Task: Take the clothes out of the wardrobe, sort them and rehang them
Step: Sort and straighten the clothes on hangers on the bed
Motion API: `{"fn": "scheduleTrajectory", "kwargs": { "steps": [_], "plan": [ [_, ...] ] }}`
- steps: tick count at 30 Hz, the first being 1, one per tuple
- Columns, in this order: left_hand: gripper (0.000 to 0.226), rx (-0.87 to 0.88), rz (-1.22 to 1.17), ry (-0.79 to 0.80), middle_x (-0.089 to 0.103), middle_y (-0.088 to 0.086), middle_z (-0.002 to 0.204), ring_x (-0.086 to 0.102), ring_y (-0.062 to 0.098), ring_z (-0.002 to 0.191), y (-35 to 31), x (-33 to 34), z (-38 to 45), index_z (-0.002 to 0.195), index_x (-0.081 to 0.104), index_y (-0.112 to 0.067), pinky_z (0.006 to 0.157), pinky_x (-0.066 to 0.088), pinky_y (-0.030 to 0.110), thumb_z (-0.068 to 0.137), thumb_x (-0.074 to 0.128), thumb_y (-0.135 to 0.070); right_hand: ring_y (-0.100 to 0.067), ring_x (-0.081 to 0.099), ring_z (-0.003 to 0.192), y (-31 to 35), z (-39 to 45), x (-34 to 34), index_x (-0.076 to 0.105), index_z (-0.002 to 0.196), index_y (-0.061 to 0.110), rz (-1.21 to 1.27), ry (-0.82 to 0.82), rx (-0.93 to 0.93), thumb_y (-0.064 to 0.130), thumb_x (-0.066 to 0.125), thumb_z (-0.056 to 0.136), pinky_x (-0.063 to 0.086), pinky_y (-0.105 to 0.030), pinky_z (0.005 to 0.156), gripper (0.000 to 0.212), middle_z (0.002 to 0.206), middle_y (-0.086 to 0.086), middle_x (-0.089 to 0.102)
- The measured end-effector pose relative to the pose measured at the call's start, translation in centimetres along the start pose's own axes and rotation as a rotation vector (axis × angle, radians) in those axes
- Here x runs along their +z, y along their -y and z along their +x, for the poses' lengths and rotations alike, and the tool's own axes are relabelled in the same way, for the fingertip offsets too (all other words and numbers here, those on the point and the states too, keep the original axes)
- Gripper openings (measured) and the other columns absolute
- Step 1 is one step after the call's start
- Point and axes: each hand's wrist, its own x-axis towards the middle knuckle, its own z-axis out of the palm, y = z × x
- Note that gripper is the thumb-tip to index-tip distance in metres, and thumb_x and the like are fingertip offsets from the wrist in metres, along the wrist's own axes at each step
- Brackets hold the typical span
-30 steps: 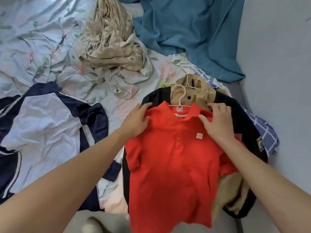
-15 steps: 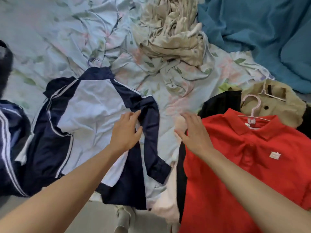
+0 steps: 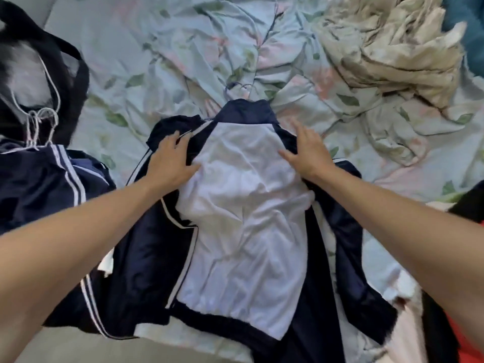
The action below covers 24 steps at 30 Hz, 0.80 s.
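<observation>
A navy and white track jacket lies flat on the bed, back up, collar pointing away from me. My left hand rests on its left shoulder with fingers spread and fairly straight. On the right shoulder lies my right hand, fingers also extended. Neither hand grips the cloth as far as I can see. A second navy garment with white stripes lies at the left under several white wire hangers.
The floral bedsheet is rumpled. A beige crumpled cloth sits at the top right beside teal fabric. A black garment is at the far left. The red shirt's edge shows at the bottom right.
My view swung left, away from the red polo. Both hands left the red shirt and moved onto the shoulders of the navy and white jacket.
</observation>
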Motion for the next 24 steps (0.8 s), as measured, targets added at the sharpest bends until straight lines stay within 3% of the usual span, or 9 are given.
{"fn": "scheduleTrajectory", "kwargs": {
  "steps": [2,5,10,13,16,21,24],
  "plan": [
    [0.085,0.044,-0.059,0.031,0.018,0.007,0.174,0.017,0.031,0.160,0.4,-0.4,2.8,0.167,0.019,-0.025,0.125,0.026,0.055,0.098,0.061,-0.052,-0.039,0.048,0.136,0.2,1.9,0.2,0.032,0.158,0.018,0.015,0.033,0.067,0.052,0.067,0.095,0.042,-0.049,0.110,0.079,0.149,-0.017,0.051],
    [0.085,0.060,-0.192,0.067,0.034,0.007,0.168,0.031,0.031,0.155,0.1,-0.9,4.9,0.165,0.024,-0.026,0.121,0.032,0.057,0.094,0.045,-0.068,-0.036,0.058,0.117,0.4,2.7,0.5,0.053,0.130,0.014,0.034,0.076,0.092,0.056,0.065,0.093,0.047,-0.045,0.092,0.057,0.128,-0.014,0.061],
    [0.067,0.167,-0.180,0.046,0.057,0.010,0.139,0.047,0.036,0.134,-0.8,-2.0,4.3,0.153,0.047,-0.027,0.109,0.040,0.052,0.102,0.035,-0.068,-0.029,0.053,0.090,1.3,-0.4,-0.5,0.052,0.094,0.017,0.043,-0.035,0.052,0.060,0.058,0.093,0.042,-0.043,0.074,0.043,0.098,-0.006,0.060],
    [0.056,0.168,-0.165,0.085,0.062,0.004,0.119,0.052,0.031,0.119,-2.0,-3.2,3.6,0.129,0.062,-0.025,0.095,0.046,0.050,0.099,0.041,-0.067,-0.029,0.054,0.095,1.6,-2.4,-1.2,0.053,0.096,0.017,0.034,-0.070,0.027,0.047,0.062,0.097,0.047,-0.046,0.080,0.032,0.100,-0.005,0.057],
    [0.044,0.152,-0.180,0.102,0.061,0.002,0.095,0.058,0.031,0.095,-3.0,-3.6,2.7,0.104,0.054,-0.016,0.074,0.042,0.044,0.099,0.050,-0.060,-0.033,0.058,0.093,2.3,-4.0,-1.5,0.054,0.098,0.018,0.038,-0.093,-0.009,0.033,0.064,0.097,0.051,-0.050,0.079,0.019,0.098,-0.005,0.059],
    [0.042,0.170,-0.308,0.021,0.058,0.001,0.075,0.055,0.029,0.072,-3.5,-3.2,-2.0,0.091,0.045,-0.019,0.064,0.040,0.045,0.103,0.050,-0.059,-0.028,0.062,0.088,3.0,-8.5,-2.2,0.058,0.095,0.021,0.094,-0.104,-0.024,0.038,0.060,0.099,0.052,-0.047,0.072,0.017,0.091,0.000,0.065],
    [0.039,0.177,-0.315,-0.030,0.053,-0.003,0.068,0.052,0.022,0.066,-4.3,-3.5,-6.0,0.085,0.042,-0.023,0.056,0.031,0.040,0.103,0.053,-0.054,-0.030,0.057,0.077,2.6,-12.2,-3.3,0.044,0.080,0.022,0.095,-0.068,-0.042,0.039,0.058,0.100,0.047,-0.046,0.066,0.030,0.075,0.001,0.056]
  ]
}}
